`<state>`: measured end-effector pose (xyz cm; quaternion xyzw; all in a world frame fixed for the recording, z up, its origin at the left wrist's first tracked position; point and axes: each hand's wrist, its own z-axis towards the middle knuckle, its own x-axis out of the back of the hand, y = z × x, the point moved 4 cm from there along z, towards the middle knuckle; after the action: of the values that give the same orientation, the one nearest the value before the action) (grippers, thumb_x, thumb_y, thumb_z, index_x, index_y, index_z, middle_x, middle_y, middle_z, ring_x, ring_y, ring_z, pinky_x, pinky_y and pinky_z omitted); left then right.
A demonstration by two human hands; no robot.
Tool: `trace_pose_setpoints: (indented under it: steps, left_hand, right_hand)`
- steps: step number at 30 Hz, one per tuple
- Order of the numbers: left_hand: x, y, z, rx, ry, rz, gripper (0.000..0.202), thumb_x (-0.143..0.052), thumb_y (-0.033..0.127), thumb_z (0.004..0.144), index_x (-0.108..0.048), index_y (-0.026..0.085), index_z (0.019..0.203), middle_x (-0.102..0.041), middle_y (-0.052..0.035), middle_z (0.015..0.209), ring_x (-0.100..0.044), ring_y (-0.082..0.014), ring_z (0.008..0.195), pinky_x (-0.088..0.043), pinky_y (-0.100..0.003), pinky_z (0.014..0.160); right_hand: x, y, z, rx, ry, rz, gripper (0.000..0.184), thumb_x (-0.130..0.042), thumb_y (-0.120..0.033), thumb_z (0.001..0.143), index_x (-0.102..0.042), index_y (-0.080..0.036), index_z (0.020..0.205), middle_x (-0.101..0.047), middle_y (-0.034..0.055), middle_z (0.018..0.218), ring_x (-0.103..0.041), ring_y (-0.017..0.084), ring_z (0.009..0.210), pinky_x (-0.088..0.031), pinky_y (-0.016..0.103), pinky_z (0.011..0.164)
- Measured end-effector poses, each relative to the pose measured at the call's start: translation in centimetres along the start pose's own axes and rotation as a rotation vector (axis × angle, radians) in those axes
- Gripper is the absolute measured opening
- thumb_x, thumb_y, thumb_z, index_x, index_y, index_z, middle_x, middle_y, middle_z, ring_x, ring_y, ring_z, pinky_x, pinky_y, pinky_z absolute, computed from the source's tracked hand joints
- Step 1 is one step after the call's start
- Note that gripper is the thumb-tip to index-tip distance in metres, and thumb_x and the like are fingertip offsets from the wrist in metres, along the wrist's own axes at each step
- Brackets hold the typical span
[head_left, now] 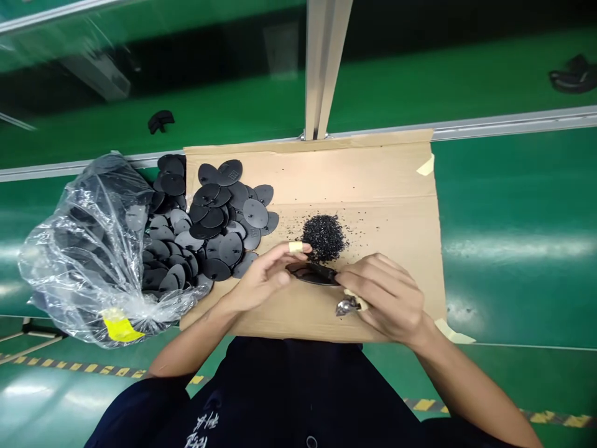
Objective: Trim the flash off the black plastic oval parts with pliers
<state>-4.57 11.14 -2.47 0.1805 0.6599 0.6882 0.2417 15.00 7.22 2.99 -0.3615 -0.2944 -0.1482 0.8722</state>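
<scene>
Just in front of a heap of small black shavings [324,236], a thin black oval disc [303,274] is tilted between my hands. My left hand [261,280] has thumb and index finger about the disc's left edge; pale tape wraps that index finger. My right hand [387,295] is closed at the right end of the disc, where a dark, narrow piece [324,272] lies across it. Under the right fingers a shiny metal piece [347,305] sticks out beside more pale tape; its kind is unclear. The right fingertips are partly hidden.
Many black oval discs [231,249] lie piled to the left, spilling from a clear plastic bag [88,242] with a yellow label [122,326]. A taped cardboard sheet [373,174] covers the green worktop [513,218]. A metal post [326,68] rises behind.
</scene>
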Motion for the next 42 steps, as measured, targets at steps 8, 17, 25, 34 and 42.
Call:
trace_pose_setpoints:
  steps: [8, 17, 25, 34, 42]
  left_hand:
    - [-1.8, -0.6, 0.0, -0.037, 0.250, -0.212, 0.019, -0.082, 0.030, 0.084, -0.076, 0.018, 0.097, -0.078, -0.0052, 0.095, -0.075, -0.0164, 0.089, -0.061, -0.026, 0.083]
    - [-3.6, -1.5, -0.5, 0.099, 0.428, -0.511, 0.034, -0.081, 0.046, 0.082, -0.069, 0.017, 0.095, -0.076, -0.0060, 0.096, -0.074, -0.0210, 0.096, -0.060, -0.037, 0.093]
    - [0.6, 1.7, -1.4, -0.193, 0.181, 0.350, 0.024, -0.068, 0.024, 0.095, -0.070, 0.017, 0.118, -0.078, -0.0092, 0.107, -0.076, -0.0190, 0.100, -0.062, -0.029, 0.090]
    - [0.4, 3.0, -0.6, -0.416, 0.048, 0.560, 0.036, -0.067, 0.010, 0.092, -0.070, 0.023, 0.126, -0.077, -0.0069, 0.097, -0.069, -0.0158, 0.084, -0.055, -0.028, 0.072]
    - [0.2, 3.0, -0.5, -0.433, 0.026, 0.550, 0.040, -0.065, 0.006, 0.092, -0.068, 0.022, 0.129, -0.074, -0.0082, 0.098, -0.066, -0.0154, 0.084, -0.054, -0.028, 0.074]
  right_hand:
    - [-2.8, 0.6, -1.1, -0.321, 0.205, 0.351, 0.020, -0.071, -0.005, 0.084, -0.066, -0.021, 0.095, -0.069, 0.0043, 0.084, -0.067, 0.016, 0.072, -0.056, 0.029, 0.063]
    - [-4.4, 0.1, -1.3, -0.392, 0.292, 0.330, 0.012, -0.069, -0.011, 0.088, -0.067, -0.021, 0.093, -0.069, 0.0025, 0.082, -0.065, 0.014, 0.069, -0.054, 0.026, 0.063]
    - [-0.4, 2.0, -1.0, -0.277, -0.172, 0.018, 0.010, -0.055, -0.016, 0.097, -0.064, -0.017, 0.100, -0.072, 0.0101, 0.093, -0.067, 0.020, 0.081, -0.053, 0.031, 0.069]
    - [0.6, 1.3, 1.9, -0.005, -0.444, -0.549, 0.017, -0.048, -0.010, 0.089, -0.064, -0.015, 0.088, -0.065, 0.0085, 0.080, -0.052, 0.021, 0.070, -0.038, 0.032, 0.064]
    - [-0.2, 0.9, 2.3, 0.009, -0.486, -0.536, 0.015, -0.048, -0.011, 0.089, -0.061, -0.017, 0.083, -0.060, 0.0065, 0.077, -0.047, 0.020, 0.070, -0.033, 0.031, 0.064]
